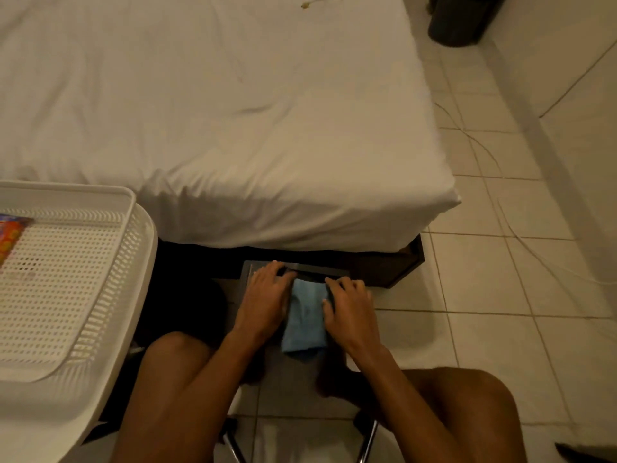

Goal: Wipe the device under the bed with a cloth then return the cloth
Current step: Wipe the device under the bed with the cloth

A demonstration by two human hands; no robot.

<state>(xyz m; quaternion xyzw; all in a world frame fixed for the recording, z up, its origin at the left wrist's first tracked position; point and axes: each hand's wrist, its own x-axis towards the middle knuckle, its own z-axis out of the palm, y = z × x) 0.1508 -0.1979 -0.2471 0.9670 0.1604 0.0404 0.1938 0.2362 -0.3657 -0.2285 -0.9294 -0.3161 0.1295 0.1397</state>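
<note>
A flat dark device (320, 271) lies on the floor, half under the foot of the bed (233, 128). A folded light blue cloth (305, 320) lies on its near part. My left hand (267, 297) rests flat on the device at the cloth's left edge, its fingers stretched toward the bed. My right hand (350, 307) sits at the cloth's right edge, with curled fingers and the thumb pressing on the cloth. Most of the device is hidden by the hands, the cloth and the bed's shadow.
A white perforated basket (76, 289) stands at the left, with a colourful packet (10, 235) in its corner. My bare knees frame the bottom of the view. Tiled floor (500, 279) with thin cables runs along the right, and a dark bin (460, 21) stands at the top right.
</note>
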